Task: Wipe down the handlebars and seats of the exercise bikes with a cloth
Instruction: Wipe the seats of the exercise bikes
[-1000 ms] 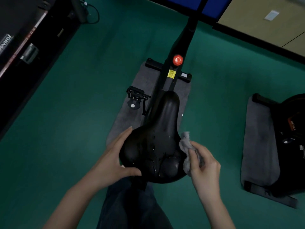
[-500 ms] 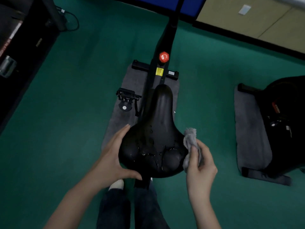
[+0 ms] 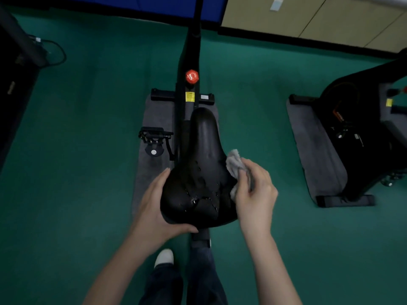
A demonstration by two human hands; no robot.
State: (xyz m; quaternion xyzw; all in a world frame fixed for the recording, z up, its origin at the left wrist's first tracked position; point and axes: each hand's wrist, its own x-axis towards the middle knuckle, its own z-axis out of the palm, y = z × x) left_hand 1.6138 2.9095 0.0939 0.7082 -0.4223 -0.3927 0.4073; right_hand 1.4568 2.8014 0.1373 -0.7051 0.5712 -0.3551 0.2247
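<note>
A black bike seat (image 3: pixel 201 164) fills the middle of the view, its wide rear end towards me and wet drops on its surface. My left hand (image 3: pixel 154 208) grips the seat's left rear edge, thumb curled under the back rim. My right hand (image 3: pixel 255 192) holds a crumpled grey cloth (image 3: pixel 234 165) against the seat's right edge. The bike frame (image 3: pixel 189 62) with a red knob (image 3: pixel 192 76) runs away from me; the handlebars are out of view.
The bike stands on a grey mat (image 3: pixel 154 119) on green floor, with a pedal (image 3: pixel 154 137) sticking out left. A second black bike (image 3: pixel 361 133) on its own mat stands at the right. Dark equipment (image 3: pixel 15 69) lines the left edge. My legs and a white shoe (image 3: pixel 164 257) are below.
My right hand with the cloth has slid forward along the seat's right edge. The left hand keeps its grip. The camera has shifted, so the second bike shows more.
</note>
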